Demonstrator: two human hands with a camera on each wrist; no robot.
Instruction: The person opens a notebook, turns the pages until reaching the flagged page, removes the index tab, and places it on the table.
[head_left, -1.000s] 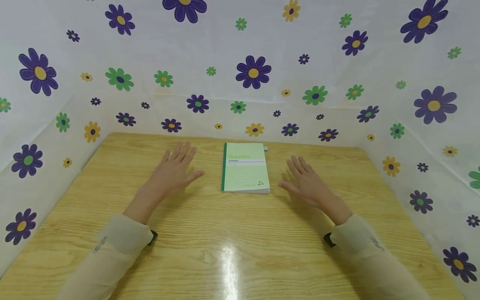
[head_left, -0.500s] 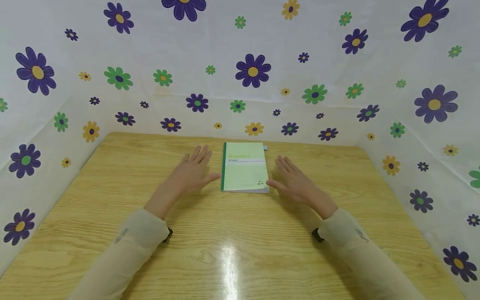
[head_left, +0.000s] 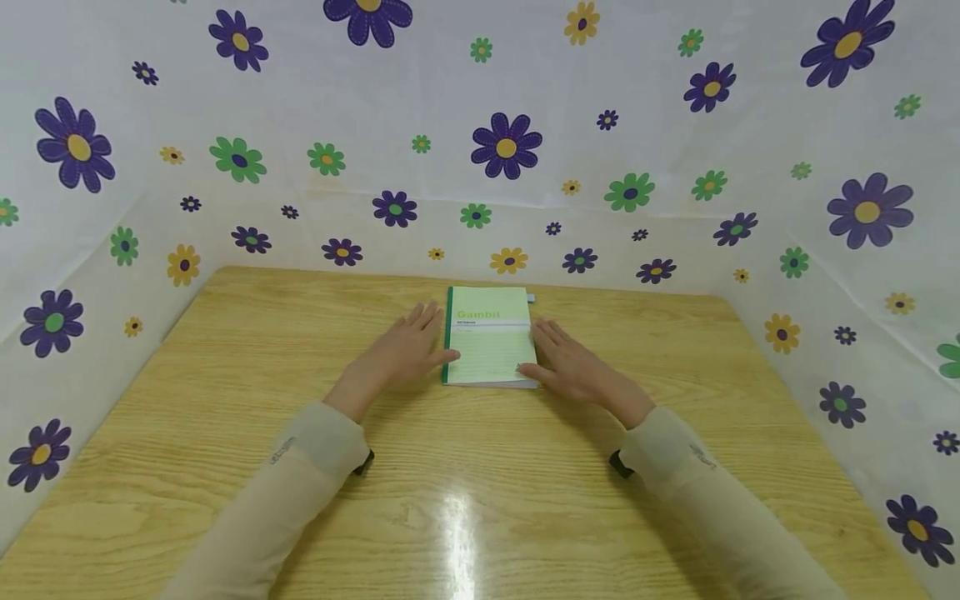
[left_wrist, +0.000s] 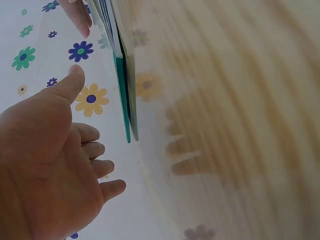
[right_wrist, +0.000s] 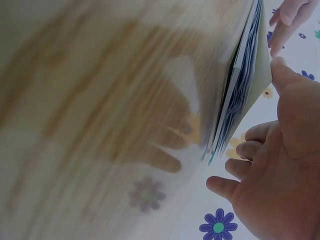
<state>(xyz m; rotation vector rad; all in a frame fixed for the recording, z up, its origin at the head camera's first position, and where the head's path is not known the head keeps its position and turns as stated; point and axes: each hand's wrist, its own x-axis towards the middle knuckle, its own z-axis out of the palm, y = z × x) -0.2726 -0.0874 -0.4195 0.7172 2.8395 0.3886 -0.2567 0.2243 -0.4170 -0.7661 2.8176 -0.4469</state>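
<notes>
A: Both hands have come inward since a second ago: the left hand [head_left: 401, 350] and the right hand [head_left: 577, 367] now flank the notebook [head_left: 491, 337], which lies where it did.

B: Where is that, exactly?

A: Flat near the far edge of the wooden table [head_left: 480, 450], green spine toward the left hand, a small pale tab [head_left: 531, 297] jutting out at its upper right.

B: And the fingers? Clenched on it?

A: No, released on both hands, extended in the head view. Each thumb reaches over a side of the cover there, but I can't tell whether either one touches or only hovers above.

B: Do the wrist views settle it?

A: Not for me. Both cut the notebook off at the top and catch only part of the opposite hand. The wood is blurred too, with a reflection of the near hand in it.

B: Can you read the cover?

A: "Gambit", yes; the smaller lines are too fine, and the right thumb covers some print at the lower corner.

B: What's at the cuffs?

A: Something dark pokes out under each pale sleeve [head_left: 262, 492], mostly hidden. The sleeves run out of frame at the bottom.
</notes>
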